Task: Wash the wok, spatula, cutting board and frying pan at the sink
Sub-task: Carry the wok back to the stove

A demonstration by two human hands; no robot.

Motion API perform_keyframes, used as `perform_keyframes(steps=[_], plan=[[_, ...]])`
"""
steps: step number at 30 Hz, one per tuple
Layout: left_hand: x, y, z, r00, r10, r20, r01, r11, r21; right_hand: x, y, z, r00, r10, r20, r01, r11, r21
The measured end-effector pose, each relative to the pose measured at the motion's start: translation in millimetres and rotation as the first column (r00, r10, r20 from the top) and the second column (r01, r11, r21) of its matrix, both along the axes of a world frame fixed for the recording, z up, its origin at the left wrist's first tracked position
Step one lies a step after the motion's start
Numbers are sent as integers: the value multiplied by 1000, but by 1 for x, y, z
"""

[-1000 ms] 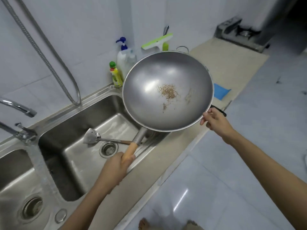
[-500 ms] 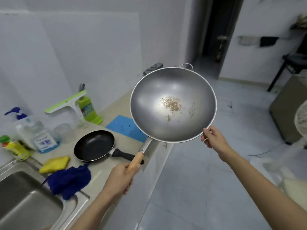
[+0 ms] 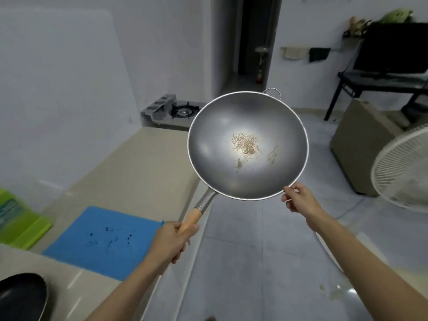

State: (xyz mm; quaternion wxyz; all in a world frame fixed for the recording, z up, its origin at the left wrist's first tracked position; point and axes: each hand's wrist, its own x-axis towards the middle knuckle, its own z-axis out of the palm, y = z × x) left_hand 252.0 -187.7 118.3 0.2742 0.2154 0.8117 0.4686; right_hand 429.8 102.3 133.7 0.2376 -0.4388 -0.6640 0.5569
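At the far left edge a green board-like thing (image 3: 22,224) lies on the beige counter (image 3: 139,172), too blurred to tell more. At the bottom left corner the dark rim of the frying pan (image 3: 22,297) shows on the same counter, cut off by the frame. Just to its right lies the blue cutting board (image 3: 104,242), flat on the counter near its front edge, with dark specks on its face. The left hand (image 3: 170,243) has its fingers wrapped tight around the wooden handle of the wok (image 3: 247,144), above the counter's edge and just beside the board's right corner. Farther back a gas burner (image 3: 184,111) sits at the counter's far end against the white wall. The wok is held up in the air, over the tiled floor (image 3: 243,262) beside the counter, its bowl facing the camera, with a patch of brownish residue (image 3: 246,144) near its middle and a small loop handle at its far rim. The right hand (image 3: 298,199) pinches the wok's near rim at the lower right, fingers curled around the edge. At the far right stand a white fan (image 3: 403,170) and a dark table (image 3: 382,82).
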Motion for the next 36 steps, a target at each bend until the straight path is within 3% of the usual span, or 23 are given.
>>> perform_keyframes(steps=[6,13,20,26,36], plan=[[-97,140,2,990,-137,-21,136,990,-39,-56,109,-1,988,-152,13,153,985,-78],[-163,312,4,933,-357,-40,352,930,-106,-67,243,-2,968,-237,82,243,967,-79],[-213,475,-10,909,-408,-84,392,907,-153,-105,391,-34,951,-297,92,304,950,-75],[-273,558,-8,966,-247,-70,228,951,-209,-212,520,-40,983,-103,149,119,988,-103],[-416,555,-21,993,118,-7,-115,947,-301,-485,604,-53,905,384,183,-363,921,-140]])
